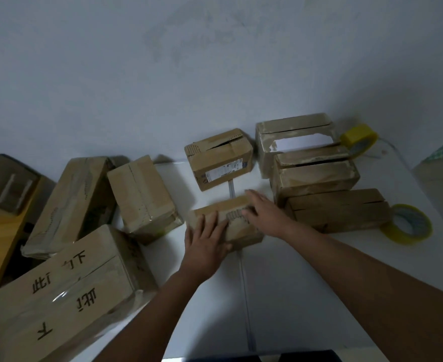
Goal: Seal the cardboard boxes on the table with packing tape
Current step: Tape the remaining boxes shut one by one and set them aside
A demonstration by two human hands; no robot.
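Two hands rest on one small cardboard box (237,226) in the middle of the white table (288,296). The left hand (206,244) lies flat on the box's near side with its fingers spread. The right hand (263,211) reaches across the top with straight fingers pressed on the flap; it holds nothing.

To the left sit three taped boxes: a big box with black writing (69,293) nearest, then a long leaning box (69,202), then a middle box (143,195).

To the right are three more boxes in a row going back: a flat box (337,211), a box with a slit top (314,176), and a far box showing white paper (297,137). One labelled box (219,160) sits straight behind the hands.

There are two yellow tape rolls: a near roll (408,223) flat on the table just beside the flat box, and a far roll (360,139) by the wall.
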